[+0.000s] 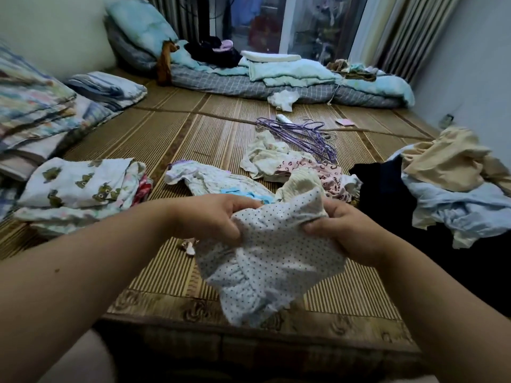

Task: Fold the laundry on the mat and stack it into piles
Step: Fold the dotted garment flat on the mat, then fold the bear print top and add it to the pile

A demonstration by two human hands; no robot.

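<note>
A white garment with small dark dots (pixel 265 261) hangs crumpled above the front of the bamboo mat (pixel 166 139). My left hand (pixel 213 217) grips its upper left edge, and my right hand (pixel 345 228) grips its upper right edge. Just beyond my hands lies loose laundry: a pale patterned garment with blue trim (pixel 215 178), a cream piece (pixel 265 153) and a pink spotted piece (pixel 318 170). A folded stack topped by a frog-print cloth (pixel 80 183) sits at the left.
Purple hangers (pixel 304 134) lie mid-mat. A heap of beige, light blue and black clothes (pixel 453 186) fills the right side. Folded bedding (pixel 36 106) lines the left, and a rolled quilt with pillows (pixel 276 76) lies across the back. A small white cloth (pixel 284 99) rests near it.
</note>
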